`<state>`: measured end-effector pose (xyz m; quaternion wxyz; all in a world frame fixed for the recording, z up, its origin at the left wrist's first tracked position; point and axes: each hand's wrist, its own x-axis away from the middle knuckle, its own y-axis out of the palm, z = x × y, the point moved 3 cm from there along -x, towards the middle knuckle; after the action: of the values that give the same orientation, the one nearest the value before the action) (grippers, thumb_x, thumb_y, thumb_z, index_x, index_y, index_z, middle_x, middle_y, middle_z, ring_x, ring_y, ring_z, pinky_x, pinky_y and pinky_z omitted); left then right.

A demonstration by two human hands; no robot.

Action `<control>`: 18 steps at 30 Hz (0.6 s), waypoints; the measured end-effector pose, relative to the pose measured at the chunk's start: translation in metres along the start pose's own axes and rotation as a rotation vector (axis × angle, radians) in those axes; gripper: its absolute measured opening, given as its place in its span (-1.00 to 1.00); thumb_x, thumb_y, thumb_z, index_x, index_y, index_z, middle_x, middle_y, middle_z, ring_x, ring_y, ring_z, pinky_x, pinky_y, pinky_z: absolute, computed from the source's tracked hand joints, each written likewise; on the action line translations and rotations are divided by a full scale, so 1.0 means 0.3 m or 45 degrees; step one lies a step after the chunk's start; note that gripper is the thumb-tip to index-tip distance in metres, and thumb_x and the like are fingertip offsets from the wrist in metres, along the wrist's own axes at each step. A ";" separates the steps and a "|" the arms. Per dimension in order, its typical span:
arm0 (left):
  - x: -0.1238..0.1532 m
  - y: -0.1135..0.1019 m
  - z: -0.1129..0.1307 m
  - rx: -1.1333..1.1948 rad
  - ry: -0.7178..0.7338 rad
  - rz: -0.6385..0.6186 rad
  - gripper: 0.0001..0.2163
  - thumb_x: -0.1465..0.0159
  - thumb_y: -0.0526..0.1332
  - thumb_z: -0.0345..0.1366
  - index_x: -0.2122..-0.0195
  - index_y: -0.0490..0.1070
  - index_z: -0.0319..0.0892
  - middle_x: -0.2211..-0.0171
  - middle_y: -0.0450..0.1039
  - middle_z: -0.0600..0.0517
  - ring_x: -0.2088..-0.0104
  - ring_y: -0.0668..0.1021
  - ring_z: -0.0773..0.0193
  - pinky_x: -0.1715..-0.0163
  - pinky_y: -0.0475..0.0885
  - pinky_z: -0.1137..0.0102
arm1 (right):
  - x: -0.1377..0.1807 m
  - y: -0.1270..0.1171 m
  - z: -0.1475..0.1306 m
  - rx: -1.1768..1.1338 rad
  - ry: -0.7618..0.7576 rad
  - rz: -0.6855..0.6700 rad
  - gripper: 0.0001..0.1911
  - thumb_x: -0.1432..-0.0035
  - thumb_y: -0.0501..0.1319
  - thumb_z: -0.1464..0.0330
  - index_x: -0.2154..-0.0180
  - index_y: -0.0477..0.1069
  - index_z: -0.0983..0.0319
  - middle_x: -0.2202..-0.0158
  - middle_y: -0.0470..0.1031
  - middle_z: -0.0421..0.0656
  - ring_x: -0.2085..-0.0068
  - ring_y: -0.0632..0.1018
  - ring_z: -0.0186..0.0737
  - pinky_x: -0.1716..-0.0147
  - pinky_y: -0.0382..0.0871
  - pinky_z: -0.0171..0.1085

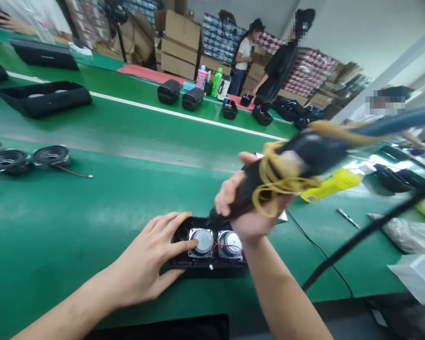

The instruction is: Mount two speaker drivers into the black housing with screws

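A black speaker housing [184,261] lies on the green table in front of me, with two silver-backed speakers [202,242] set in it. A thin red wire with a small white plug runs across them. My left hand [163,250] grips the housing's left end, thumb at the near edge, one finger on the left speaker. Above the right end, my right hand [248,208] is wrapped round a black power screwdriver [248,189] wound with yellow rubber bands. Its tip points down at the housing's far edge; whether it touches a screw cannot be made out.
Loose round speakers [51,155] lie at the left. Behind them a green conveyor belt [138,127] carries black housings [46,99]. A yellow box [333,185], a dark cable [340,259] and a plastic bag [407,233] are at the right. People stand near cartons at the back.
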<state>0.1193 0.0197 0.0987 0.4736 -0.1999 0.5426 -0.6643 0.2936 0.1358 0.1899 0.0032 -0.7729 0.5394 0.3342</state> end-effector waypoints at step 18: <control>-0.175 -0.025 0.115 0.001 0.156 -0.179 -0.44 -0.38 0.28 0.00 -0.38 0.24 0.16 -0.51 0.15 -0.14 -0.47 0.27 -0.27 -0.33 0.29 -0.47 | -0.112 -0.442 -0.239 0.643 -0.415 0.554 -0.29 -0.30 0.02 -0.33 0.13 0.41 0.18 0.63 0.32 -0.33 0.71 0.30 -0.26 0.77 0.17 -0.32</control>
<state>0.1678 0.0453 0.1301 0.3917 -0.1964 0.5549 -0.7071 0.4347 0.1929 0.2160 0.2087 -0.5516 0.7489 0.3022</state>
